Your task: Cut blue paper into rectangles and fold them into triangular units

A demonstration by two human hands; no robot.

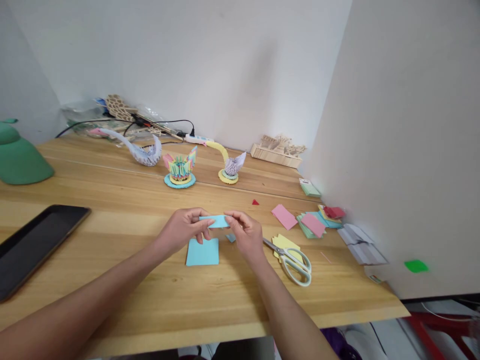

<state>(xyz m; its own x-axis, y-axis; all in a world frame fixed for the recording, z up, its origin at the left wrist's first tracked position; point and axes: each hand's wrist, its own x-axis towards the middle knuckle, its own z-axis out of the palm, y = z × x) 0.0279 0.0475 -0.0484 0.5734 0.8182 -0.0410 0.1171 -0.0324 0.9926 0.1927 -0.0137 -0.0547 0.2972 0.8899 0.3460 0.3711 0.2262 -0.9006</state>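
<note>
Between my two hands, just above the table, is a narrow strip of blue paper point(218, 221), which looks folded. My left hand point(186, 226) pinches its left end and my right hand point(245, 232) grips the right end with thumb and fingers. Below my left hand lies a square blue sheet point(202, 252) on the wood. A small blue paper piece point(230, 238) shows beneath the strip, partly hidden by my right hand. To the right of that hand, scissors point(294, 260) with pale handles rest across yellow paper slips point(285, 245).
Pink slips point(284, 217) and other coloured paper lie at the right, near white folded paper point(362, 244). Paper swans point(146, 152), a colourful origami piece point(180, 170) and a wooden box point(276, 154) stand at the back. A black tablet point(41, 245) and green lamp point(22, 155) are left.
</note>
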